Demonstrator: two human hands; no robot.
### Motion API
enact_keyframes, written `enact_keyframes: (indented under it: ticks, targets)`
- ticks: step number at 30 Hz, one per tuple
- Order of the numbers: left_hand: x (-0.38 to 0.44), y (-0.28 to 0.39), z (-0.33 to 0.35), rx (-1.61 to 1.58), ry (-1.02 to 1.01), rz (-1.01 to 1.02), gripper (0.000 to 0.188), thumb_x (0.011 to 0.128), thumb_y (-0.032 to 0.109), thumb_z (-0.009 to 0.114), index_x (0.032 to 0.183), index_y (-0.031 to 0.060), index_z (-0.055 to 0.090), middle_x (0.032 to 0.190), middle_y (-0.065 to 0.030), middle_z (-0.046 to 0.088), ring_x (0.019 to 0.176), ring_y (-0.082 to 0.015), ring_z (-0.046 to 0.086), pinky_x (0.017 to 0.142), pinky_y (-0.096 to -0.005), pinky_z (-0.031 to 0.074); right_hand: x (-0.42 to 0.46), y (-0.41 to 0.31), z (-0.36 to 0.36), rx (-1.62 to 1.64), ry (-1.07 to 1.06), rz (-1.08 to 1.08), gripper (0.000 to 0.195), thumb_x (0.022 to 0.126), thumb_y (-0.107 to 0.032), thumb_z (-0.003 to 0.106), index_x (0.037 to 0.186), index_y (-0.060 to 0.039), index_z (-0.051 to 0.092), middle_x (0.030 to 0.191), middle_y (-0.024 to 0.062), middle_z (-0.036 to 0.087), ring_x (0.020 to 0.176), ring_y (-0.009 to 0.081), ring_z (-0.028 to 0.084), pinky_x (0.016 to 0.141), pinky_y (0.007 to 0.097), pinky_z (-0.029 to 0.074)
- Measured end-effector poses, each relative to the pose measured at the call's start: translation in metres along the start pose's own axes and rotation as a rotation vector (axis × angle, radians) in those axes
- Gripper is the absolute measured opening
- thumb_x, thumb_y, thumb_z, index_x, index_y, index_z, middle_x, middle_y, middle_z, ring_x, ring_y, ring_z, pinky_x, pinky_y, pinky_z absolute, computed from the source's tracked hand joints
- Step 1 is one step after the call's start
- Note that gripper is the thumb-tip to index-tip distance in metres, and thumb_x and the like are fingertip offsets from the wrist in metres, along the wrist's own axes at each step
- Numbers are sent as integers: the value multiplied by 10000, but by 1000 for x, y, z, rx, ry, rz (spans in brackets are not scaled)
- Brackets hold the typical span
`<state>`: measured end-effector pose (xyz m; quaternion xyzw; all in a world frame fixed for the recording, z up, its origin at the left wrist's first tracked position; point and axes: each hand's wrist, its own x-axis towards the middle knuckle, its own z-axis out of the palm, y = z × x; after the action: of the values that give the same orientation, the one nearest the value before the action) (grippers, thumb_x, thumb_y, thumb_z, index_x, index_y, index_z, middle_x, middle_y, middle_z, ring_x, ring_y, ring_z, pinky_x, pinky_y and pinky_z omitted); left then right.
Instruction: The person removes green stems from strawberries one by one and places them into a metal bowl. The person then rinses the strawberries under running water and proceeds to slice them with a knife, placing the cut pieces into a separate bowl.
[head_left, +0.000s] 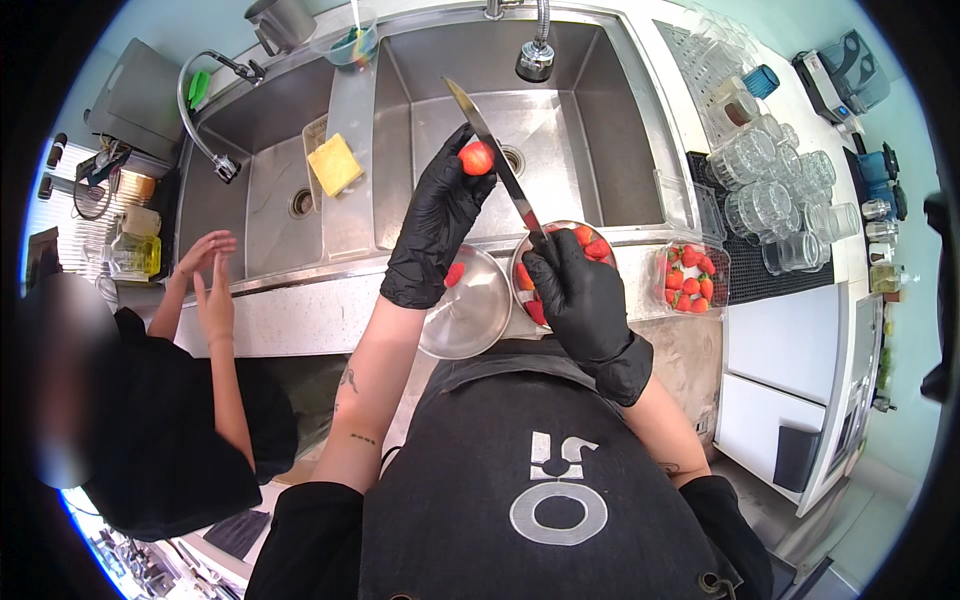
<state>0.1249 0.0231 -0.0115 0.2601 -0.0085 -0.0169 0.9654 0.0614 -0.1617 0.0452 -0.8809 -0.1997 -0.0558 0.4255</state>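
Observation:
Black gloves cover both of my hands. My left hand (442, 214) holds a strawberry (476, 158) between its fingertips, over the front of the right sink basin. In my right hand (585, 300) is the handle of a long kitchen knife (510, 176); its blade slants up and left, close beside the strawberry. Below the knife, a round metal bowl (616, 255) with several strawberries stands partly hidden by my right hand. Left of it a shallow round metal dish or lid (476, 319) has one red strawberry piece (454, 274) on it. A clear plastic box (724, 289) holds several whole strawberries.
A co-worker (172, 420) stands at the left, hands near the left basin (262, 172). A yellow cloth or sponge (334, 165) lies between the basins. The spray faucet (535, 61) hangs over the right basin (622, 150). Stacked glasses (757, 202) stand on a black mat (739, 274) at right.

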Motion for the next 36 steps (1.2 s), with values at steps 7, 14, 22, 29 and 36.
enact_keyframes:
  ticks: [7, 14, 22, 29, 36]
  targets:
    - [-4, 2, 16, 61, -80, -3, 672, 837, 260, 637, 1365, -1, 314, 1140, -165, 559, 976, -208, 577, 870, -294, 475, -10, -7, -3, -35, 13, -11, 186, 862, -205, 595, 940, -42, 552, 743, 125, 645, 610, 296, 626, 498, 371, 454]
    - [-6, 4, 21, 86, -105, -31, 710, 828, 279, 646, 1375, -4, 293, 1116, -152, 572, 968, -194, 574, 865, -300, 472, -18, -13, -9, -91, -48, 55, 217, 868, -193, 587, 976, -10, 541, 823, 139, 666, 618, 312, 630, 513, 378, 472]
    - [-17, -1, 31, 187, -150, -84, 805, 783, 367, 681, 1385, 7, 286, 1069, -115, 570, 934, -179, 546, 886, -301, 444, -18, -17, -10, -83, -54, 49, 252, 872, -210, 581, 1000, 4, 545, 824, 139, 667, 586, 312, 624, 498, 375, 470]
    - [-22, 11, 42, 191, -241, -72, 811, 805, 361, 662, 1402, 9, 239, 1091, -103, 565, 1000, -195, 539, 921, -316, 422, -24, -21, -8, -102, -8, 13, 257, 873, -231, 577, 998, -11, 536, 778, 121, 658, 591, 300, 626, 492, 373, 463]
    - [-36, 15, 56, 228, -193, -76, 818, 755, 346, 714, 1368, -9, 305, 1111, -126, 579, 1031, -192, 556, 927, -324, 435, -21, -17, -10, -40, 139, -77, 238, 856, -286, 600, 917, -58, 564, 757, 85, 641, 629, 264, 618, 536, 363, 461]
